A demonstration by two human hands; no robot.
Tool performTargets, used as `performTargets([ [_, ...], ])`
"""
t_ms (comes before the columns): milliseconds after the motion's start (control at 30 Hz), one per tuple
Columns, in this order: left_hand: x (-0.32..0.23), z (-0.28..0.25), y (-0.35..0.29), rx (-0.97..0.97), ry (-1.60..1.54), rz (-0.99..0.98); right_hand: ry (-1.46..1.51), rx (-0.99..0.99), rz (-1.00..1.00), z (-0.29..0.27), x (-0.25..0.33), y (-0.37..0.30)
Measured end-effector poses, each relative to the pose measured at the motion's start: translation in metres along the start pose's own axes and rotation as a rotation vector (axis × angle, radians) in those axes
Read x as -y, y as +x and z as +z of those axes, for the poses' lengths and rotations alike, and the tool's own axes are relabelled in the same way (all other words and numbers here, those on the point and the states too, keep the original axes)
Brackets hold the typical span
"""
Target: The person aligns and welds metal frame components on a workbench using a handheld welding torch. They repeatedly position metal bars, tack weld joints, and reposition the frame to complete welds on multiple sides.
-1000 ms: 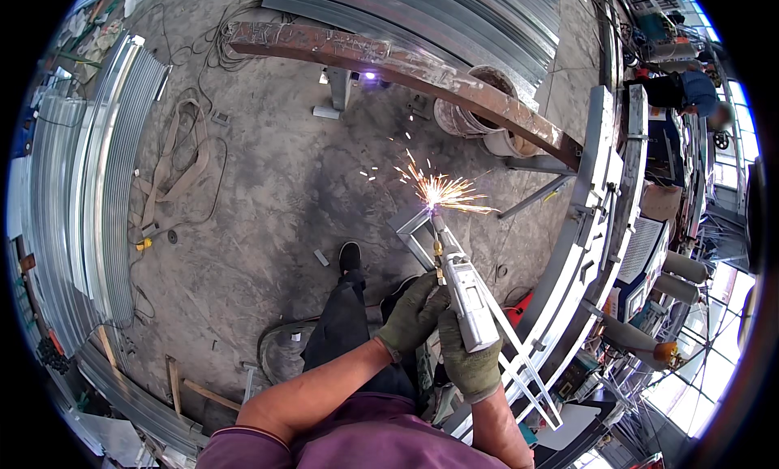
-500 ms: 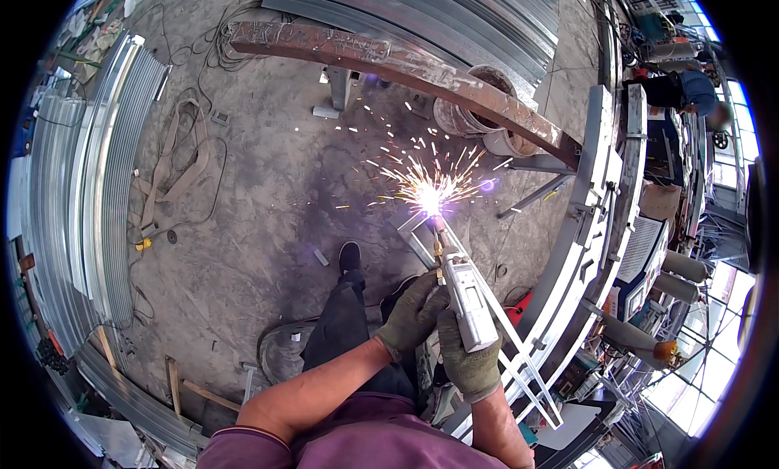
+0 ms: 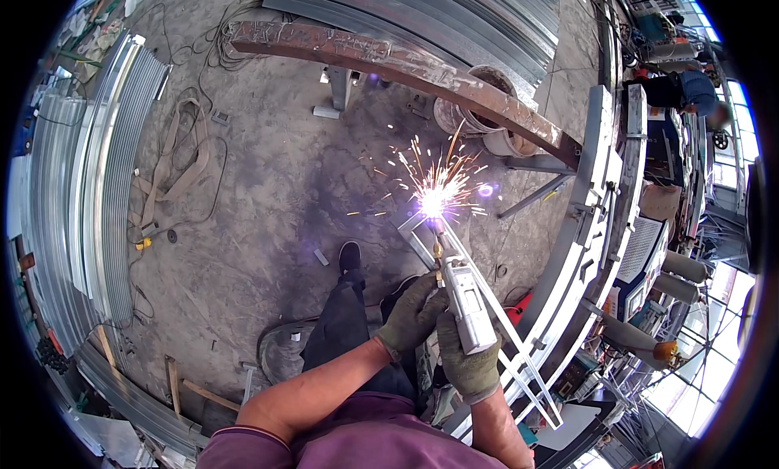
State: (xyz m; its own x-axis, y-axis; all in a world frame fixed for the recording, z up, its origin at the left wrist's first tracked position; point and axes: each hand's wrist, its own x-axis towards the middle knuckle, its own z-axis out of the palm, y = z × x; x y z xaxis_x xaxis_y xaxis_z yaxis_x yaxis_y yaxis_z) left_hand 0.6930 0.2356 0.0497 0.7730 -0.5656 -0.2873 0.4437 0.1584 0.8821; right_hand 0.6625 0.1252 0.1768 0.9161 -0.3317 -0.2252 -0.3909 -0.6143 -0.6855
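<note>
A white, box-bodied welding gun [image 3: 466,303] points away from me, its copper-coloured nozzle throwing bright sparks and a white-violet glare. My right hand [image 3: 471,370], in a dirty olive work glove, is closed around the gun's rear underside. Closed against the gun's left side is my left hand [image 3: 412,313], gloved alike; its fingertips are partly hidden there. Under the nozzle lies the end of a narrow silvery metal frame [image 3: 420,243], whose long bars run back beneath the gun and past my right forearm. Glare hides the exact spot where the nozzle meets the metal.
A rusty steel beam [image 3: 341,49] crosses ahead, with dirty buckets [image 3: 458,116] beneath it. Long grey rails [image 3: 588,193] run along the right. Stacked metal profiles [image 3: 101,185] lie at left, near a strap [image 3: 166,165] on the concrete floor. Another person [image 3: 690,92] stands far right.
The spark spray has changed shape, now reaching more upward and less to the left. The gun's nozzle and the glare have shifted very slightly right; both hands keep their hold.
</note>
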Motion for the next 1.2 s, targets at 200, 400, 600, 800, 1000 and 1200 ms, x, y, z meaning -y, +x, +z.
performTargets([
  [200, 0.0, 0.002, -0.002, 0.001, -0.018, -0.026, -0.002, 0.053, 0.053, -0.001, -0.001, -0.004],
  [400, 0.004, 0.003, -0.007, -0.005, -0.01, -0.045, -0.038, 0.063, 0.039, -0.002, -0.003, -0.006],
  [600, 0.006, 0.004, -0.008, -0.02, -0.04, -0.005, -0.039, 0.105, 0.089, -0.001, -0.004, -0.011],
  [800, 0.004, 0.006, -0.011, -0.023, -0.031, -0.037, -0.073, 0.082, 0.029, 0.0, -0.008, -0.013],
  [1000, 0.0, 0.016, -0.02, -0.07, -0.066, -0.055, 0.021, 0.047, 0.092, -0.007, 0.009, -0.017],
  [1200, -0.023, 0.03, -0.026, 0.091, -0.029, -0.229, 0.191, -0.039, 0.214, -0.026, -0.02, -0.047],
])
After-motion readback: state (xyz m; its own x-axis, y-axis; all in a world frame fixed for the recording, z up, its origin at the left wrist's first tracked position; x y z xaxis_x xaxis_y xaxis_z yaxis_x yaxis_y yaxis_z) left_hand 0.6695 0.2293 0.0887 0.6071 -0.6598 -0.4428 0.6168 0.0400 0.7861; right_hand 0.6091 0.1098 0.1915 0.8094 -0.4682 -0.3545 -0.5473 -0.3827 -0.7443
